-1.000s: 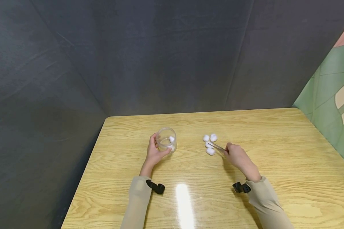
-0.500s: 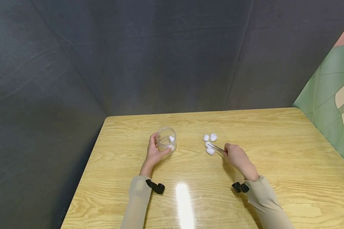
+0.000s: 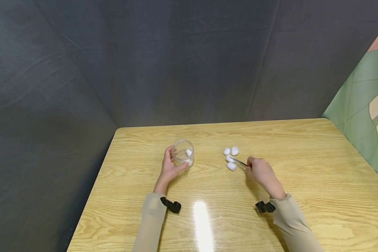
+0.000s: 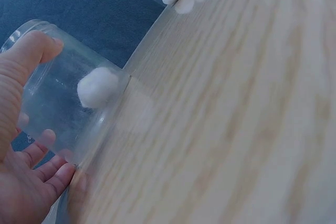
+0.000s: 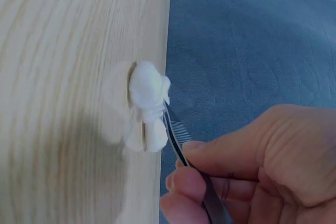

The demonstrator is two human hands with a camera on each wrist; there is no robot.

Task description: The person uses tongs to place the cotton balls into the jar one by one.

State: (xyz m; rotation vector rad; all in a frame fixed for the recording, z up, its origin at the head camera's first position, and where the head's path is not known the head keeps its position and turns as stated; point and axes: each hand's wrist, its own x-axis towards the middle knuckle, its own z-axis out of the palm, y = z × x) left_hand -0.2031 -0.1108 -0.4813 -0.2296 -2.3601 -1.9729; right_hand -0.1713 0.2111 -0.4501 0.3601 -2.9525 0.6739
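My left hand (image 3: 170,169) grips a clear plastic jar (image 4: 68,93) that stands upright on the table, thumb on the near side and fingers round the far side. Inside the jar lies a cotton ball (image 4: 98,87) near the bottom. To the right of it, several loose cotton balls (image 3: 231,166) sit in a small cluster. My right hand (image 3: 263,175) pinches a pair of metal tweezers (image 5: 177,140) between thumb and fingers. The tweezers' tips meet the middle cotton ball (image 3: 230,158) of the cluster, which rests among the others.
The wooden table (image 3: 302,157) runs up to a dark curtain (image 3: 189,63) at the back and left. A green patterned panel (image 3: 362,105) borders the right side. Black wrist cameras (image 3: 171,205) sit on both sleeves.
The tweezers' tips have shifted only slightly at the middle cotton ball, and my right hand has moved very little. My left hand and the jar stay in place.
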